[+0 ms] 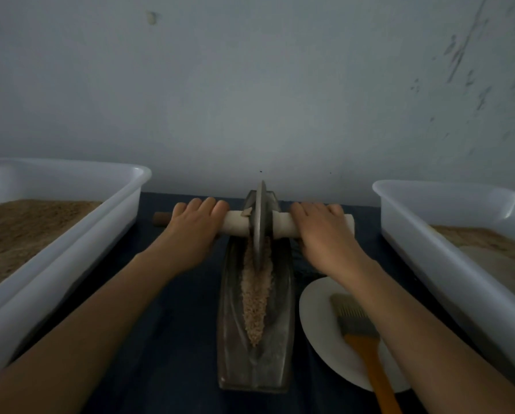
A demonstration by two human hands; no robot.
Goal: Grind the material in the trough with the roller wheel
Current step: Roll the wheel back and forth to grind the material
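A long boat-shaped metal trough (229, 312) lies lengthwise on the dark table in front of me. A strip of coarse tan material (256, 297) fills its groove. The thin metal roller wheel (260, 222) stands upright in the groove at the far end, on top of the material. A pale wrapped axle handle (235, 224) passes through the wheel. My left hand (193, 231) grips the axle left of the wheel, and my right hand (325, 234) grips it on the right.
A white tub (71, 231) with brown granular material stands at the left, and a second white tub (429, 249) at the right. A white plate (319, 324) beside the trough carries a brush (360, 333) with an orange handle. A wall rises close behind the table.
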